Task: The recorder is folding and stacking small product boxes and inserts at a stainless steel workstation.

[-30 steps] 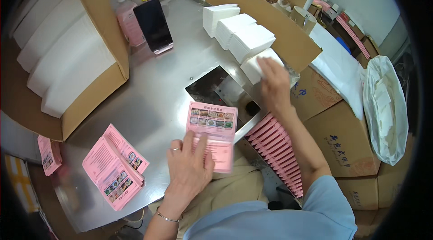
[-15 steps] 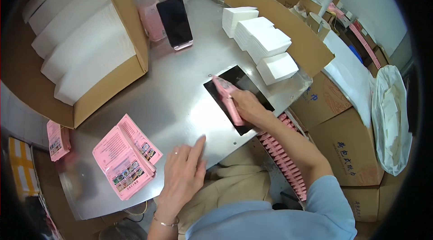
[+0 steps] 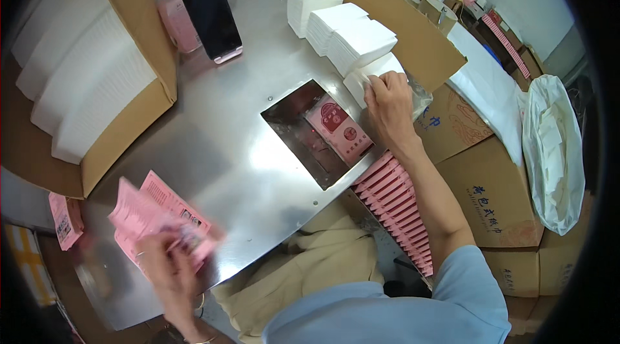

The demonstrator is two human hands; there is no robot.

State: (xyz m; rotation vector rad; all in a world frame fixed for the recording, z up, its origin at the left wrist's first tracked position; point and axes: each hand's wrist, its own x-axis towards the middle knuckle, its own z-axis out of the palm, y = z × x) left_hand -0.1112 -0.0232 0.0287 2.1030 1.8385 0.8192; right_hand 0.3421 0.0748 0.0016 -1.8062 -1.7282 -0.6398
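My left hand point(image 3: 169, 270), blurred by motion, is at the pink stack on the left and pinches a pink printed wrapper point(image 3: 155, 215). The wrapper's upper end stands tilted above the other pink wrappers point(image 3: 155, 179). On the right, my right hand point(image 3: 391, 102) has its fingers closed on the nearest pile of white folded tissues point(image 3: 357, 83). More white tissue piles point(image 3: 361, 43) stand in a row behind it. In the rectangular opening point(image 3: 284, 113) of the metal table lies a pink printed packet point(image 3: 337, 127), touched by neither hand.
A large carton point(image 3: 129, 131) of white tissues stands at the left. A phone point(image 3: 213, 21) on a stand and a bottle of pink liquid point(image 3: 177, 18) are at the back. Pink packets point(image 3: 397, 208) line up below the table's right edge, beside brown cartons point(image 3: 497, 182).
The opening was dark and the pink packet was in my right hand; now the packet lies inside. My right hand has moved up to the tissues, my left leftward to the wrappers. The view has shifted.
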